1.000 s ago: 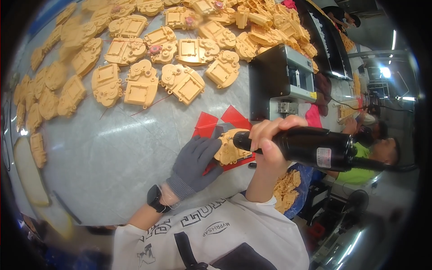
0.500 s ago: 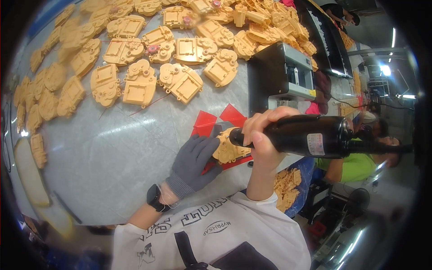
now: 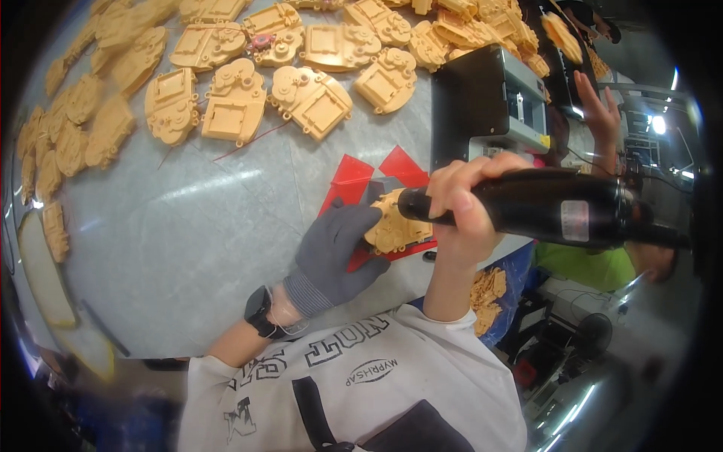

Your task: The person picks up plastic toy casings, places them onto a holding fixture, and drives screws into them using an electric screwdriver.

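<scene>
My right hand [image 3: 471,207] is bare and wraps round a black electric screwdriver [image 3: 538,205]. The tool lies nearly level, its nose meeting a yellow-orange plastic housing [image 3: 393,232]. My left hand [image 3: 339,252], in a grey glove, grips the left edge of that housing between fingers and thumb. Beneath the housing is a red fixture [image 3: 352,178] with a grey block, resting on the grey table [image 3: 218,279]. The screwdriver's tip and any screw under it are hidden.
Many similar housings [image 3: 310,102] cover the far and left table. A black-and-grey machine [image 3: 489,105] stands beyond the fixture. At right, a co-worker's hand [image 3: 599,113] is raised near a housing in mid-air [image 3: 562,38]. A blue-lined container [image 3: 489,297] holds more parts below the table edge.
The co-worker's hand has come up at right, and a housing now shows in the air there. My view has shifted slightly; both my hands keep their grip on the screwdriver and housing.
</scene>
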`<act>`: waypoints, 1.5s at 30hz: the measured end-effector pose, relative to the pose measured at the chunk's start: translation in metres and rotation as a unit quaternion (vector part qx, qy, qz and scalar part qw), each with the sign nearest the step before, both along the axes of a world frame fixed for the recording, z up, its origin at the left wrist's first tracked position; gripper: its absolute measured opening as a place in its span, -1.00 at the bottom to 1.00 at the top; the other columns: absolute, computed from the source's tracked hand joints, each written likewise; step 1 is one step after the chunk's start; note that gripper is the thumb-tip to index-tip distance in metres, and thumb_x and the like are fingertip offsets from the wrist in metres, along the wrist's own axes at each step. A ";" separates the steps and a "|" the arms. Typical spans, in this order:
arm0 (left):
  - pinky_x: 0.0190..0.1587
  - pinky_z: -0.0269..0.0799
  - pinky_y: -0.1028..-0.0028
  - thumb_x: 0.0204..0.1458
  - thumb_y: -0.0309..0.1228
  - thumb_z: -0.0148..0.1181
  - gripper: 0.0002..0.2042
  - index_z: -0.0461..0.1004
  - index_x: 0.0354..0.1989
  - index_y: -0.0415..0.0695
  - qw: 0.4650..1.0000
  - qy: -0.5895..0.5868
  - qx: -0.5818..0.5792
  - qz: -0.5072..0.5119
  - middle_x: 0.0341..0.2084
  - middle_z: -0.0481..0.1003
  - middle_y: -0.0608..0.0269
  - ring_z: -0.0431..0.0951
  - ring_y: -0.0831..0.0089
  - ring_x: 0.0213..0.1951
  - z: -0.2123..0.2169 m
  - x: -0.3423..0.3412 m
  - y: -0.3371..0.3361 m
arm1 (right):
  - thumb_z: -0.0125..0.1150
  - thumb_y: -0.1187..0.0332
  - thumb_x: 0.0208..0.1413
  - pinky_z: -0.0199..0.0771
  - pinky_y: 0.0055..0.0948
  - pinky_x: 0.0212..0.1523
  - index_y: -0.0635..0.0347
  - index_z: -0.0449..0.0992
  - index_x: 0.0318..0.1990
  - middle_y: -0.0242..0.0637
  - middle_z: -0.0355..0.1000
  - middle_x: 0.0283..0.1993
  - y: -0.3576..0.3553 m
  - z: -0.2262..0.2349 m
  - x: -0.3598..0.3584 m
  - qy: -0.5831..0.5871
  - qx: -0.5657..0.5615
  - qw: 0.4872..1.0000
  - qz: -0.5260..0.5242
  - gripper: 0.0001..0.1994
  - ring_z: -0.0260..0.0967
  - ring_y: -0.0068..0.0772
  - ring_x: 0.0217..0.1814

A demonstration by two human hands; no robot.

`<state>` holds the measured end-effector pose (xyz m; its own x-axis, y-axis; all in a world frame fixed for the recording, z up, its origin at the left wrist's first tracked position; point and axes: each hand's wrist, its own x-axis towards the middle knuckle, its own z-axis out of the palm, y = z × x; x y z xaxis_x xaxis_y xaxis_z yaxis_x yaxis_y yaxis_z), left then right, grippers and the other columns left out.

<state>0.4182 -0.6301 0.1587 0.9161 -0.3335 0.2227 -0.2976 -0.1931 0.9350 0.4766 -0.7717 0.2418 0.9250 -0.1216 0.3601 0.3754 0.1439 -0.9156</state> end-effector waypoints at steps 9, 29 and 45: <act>-0.18 0.37 0.29 -0.29 -0.36 0.33 -0.34 0.21 0.08 -0.19 0.997 -0.014 0.070 -0.010 -0.19 0.41 0.05 0.46 0.11 -0.25 0.009 0.001 -0.006 | 0.04 0.58 -0.13 0.31 -0.49 -0.53 0.20 0.14 -0.06 -0.33 0.26 -0.57 -0.009 -0.008 -0.010 -0.033 0.112 0.992 -0.049 -0.59 0.22 -0.51 -0.66; 0.05 0.29 0.14 -0.43 -0.74 0.06 -0.51 0.38 -0.16 -0.17 0.973 -0.155 0.063 0.161 -0.23 0.41 0.17 0.39 0.13 -0.13 0.069 -0.036 0.093 | -0.03 0.41 -0.04 0.23 -0.40 -0.32 0.21 0.22 0.00 -0.39 0.14 -0.51 -0.072 0.005 -0.068 -0.062 0.174 0.971 -0.149 -0.62 0.11 -0.52 -0.55; 0.09 0.22 0.37 0.01 -0.38 0.07 -0.54 0.22 0.08 -0.30 0.886 -0.068 0.159 0.430 -0.02 0.35 -0.02 0.35 0.24 0.03 0.081 -0.012 0.162 | -0.04 0.43 -0.04 0.08 -0.49 -0.37 0.21 0.16 -0.03 -0.40 0.10 -0.53 -0.125 -0.004 -0.063 -0.059 0.122 0.961 -0.241 -0.63 0.05 -0.54 -0.55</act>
